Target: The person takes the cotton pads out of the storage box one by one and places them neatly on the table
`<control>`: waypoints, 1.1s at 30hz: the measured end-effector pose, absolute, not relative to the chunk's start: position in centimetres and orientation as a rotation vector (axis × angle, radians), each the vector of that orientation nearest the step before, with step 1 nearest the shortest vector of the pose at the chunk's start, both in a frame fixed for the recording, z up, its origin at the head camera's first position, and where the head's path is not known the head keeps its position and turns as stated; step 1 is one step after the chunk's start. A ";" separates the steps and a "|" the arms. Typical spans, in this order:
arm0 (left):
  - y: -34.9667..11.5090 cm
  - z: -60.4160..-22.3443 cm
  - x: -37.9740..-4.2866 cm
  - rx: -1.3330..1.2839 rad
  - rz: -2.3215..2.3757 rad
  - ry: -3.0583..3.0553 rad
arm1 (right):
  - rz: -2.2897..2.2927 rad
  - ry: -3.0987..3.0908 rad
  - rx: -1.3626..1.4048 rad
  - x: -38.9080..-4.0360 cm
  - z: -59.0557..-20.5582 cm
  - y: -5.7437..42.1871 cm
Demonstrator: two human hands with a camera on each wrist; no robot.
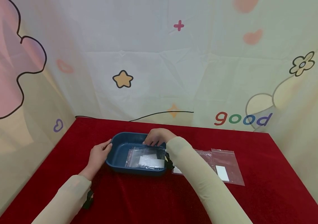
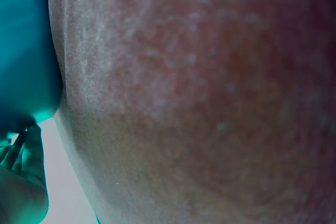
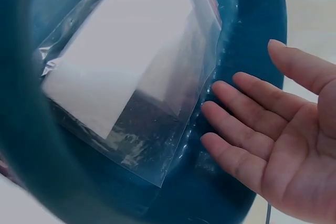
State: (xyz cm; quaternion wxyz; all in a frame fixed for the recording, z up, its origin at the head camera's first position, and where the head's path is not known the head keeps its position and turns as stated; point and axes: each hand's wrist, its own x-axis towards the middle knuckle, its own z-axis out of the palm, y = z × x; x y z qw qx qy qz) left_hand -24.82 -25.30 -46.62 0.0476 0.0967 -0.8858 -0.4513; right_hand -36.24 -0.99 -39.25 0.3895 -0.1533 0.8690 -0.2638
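A blue plastic basin (image 1: pixel 117 155) sits on the red cloth. Inside it lie clear zip bags (image 1: pixel 132 157) holding white cards (image 1: pixel 151 162), piled toward its right side. My left hand (image 1: pixel 98 155) holds the basin's left rim between thumb and fingers; in the left wrist view the grip itself is hard to make out. My right hand (image 1: pixel 159 137) reaches over the basin's far right rim. In the right wrist view its palm shows, fingers (image 3: pixel 236 129) fairly straight beside the bags, with nothing held.
Right of the basin, partly behind my right sleeve, lie more clear zip bags (image 1: pixel 233 166) with white cards (image 1: pixel 222 173). A printed cloth backdrop (image 1: pixel 159 87) stands behind and beside the red-covered table (image 1: pixel 136 199).
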 end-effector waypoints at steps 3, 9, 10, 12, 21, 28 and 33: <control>-25.3 -46.6 -24.8 0.294 -1.372 -2.703 | -0.661 2.205 -0.400 -36.3 -39.5 -1.0; -25.3 -46.7 -24.8 0.303 -1.377 -2.706 | -0.653 2.190 -0.386 -36.5 -40.2 -1.1; -25.4 -46.7 -24.8 0.304 -1.383 -2.703 | -0.650 2.189 -0.387 -36.6 -40.3 -1.1; -25.4 -46.7 -24.8 0.306 -1.383 -2.702 | -0.652 2.187 -0.393 -36.6 -40.4 -1.1; -25.3 -46.5 -24.8 0.310 -1.383 -2.695 | -0.663 2.178 -0.402 -36.6 -40.1 -1.1; -25.3 -46.5 -24.7 0.307 -1.401 -2.689 | -0.657 2.165 -0.361 -36.4 -39.8 -1.2; -25.3 -46.6 -24.8 0.308 -1.391 -2.684 | -0.618 2.181 -0.387 -36.3 -39.7 -1.2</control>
